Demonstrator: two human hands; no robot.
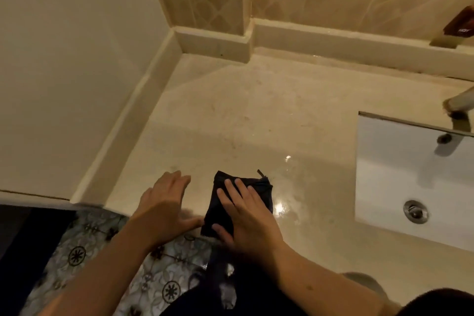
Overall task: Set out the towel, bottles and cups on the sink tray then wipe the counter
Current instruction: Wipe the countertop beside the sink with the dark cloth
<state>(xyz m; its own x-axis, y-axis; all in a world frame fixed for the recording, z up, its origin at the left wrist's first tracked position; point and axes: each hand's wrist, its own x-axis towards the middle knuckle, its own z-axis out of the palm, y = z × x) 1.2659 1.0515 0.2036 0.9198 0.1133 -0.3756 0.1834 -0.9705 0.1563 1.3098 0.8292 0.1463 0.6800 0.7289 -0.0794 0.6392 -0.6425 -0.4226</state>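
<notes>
A small dark folded cloth (pixel 225 187) lies on the beige stone counter (pixel 256 115) near its front edge. My right hand (pixel 246 213) presses flat on top of the cloth, fingers spread, thumb at the cloth's near corner. My left hand (pixel 164 202) rests flat and open on the counter just left of the cloth, its thumb close to the cloth's left edge. The counter surface looks wet and shiny right of the cloth. No bottles, cups or tray are in view.
A white rectangular sink (pixel 415 177) with a metal drain (pixel 415 211) is set in the counter at right, a faucet spout (pixel 459 102) above it. A raised ledge (pixel 333 41) and tiled wall back the counter. A brown packet (pixel 460 22) stands far right. Patterned floor (pixel 102 251) lies below.
</notes>
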